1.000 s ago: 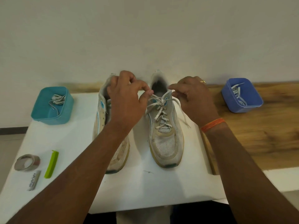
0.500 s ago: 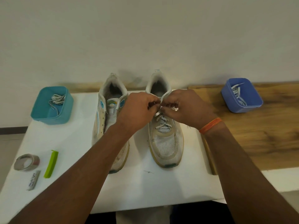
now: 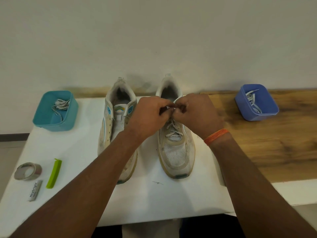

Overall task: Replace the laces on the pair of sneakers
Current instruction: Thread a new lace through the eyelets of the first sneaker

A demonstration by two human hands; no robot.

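Observation:
Two worn white sneakers stand side by side on the white table (image 3: 154, 200), toes toward me. The left sneaker (image 3: 114, 129) has bare eyelets and no lace. The right sneaker (image 3: 176, 152) carries a speckled white lace (image 3: 173, 130) through its eyelets. My left hand (image 3: 150, 115) and my right hand (image 3: 193, 110) meet over the top of that sneaker's tongue, fingers curled and pinching the lace ends together. The lace ends themselves are mostly hidden between the fingers.
A teal bin (image 3: 54, 111) at the back left holds a bundled lace. On the wooden board (image 3: 274, 148) to the right, a blue bin (image 3: 256, 103) holds another lace. Near the left front edge lie a tape roll (image 3: 28, 170), a green clip (image 3: 54, 172) and a small grey stick (image 3: 35, 190).
My hands were apart a second ago, pulling the lace ends outward. They have come together over the right sneaker's tongue and stay there, working the lace ends between the fingertips.

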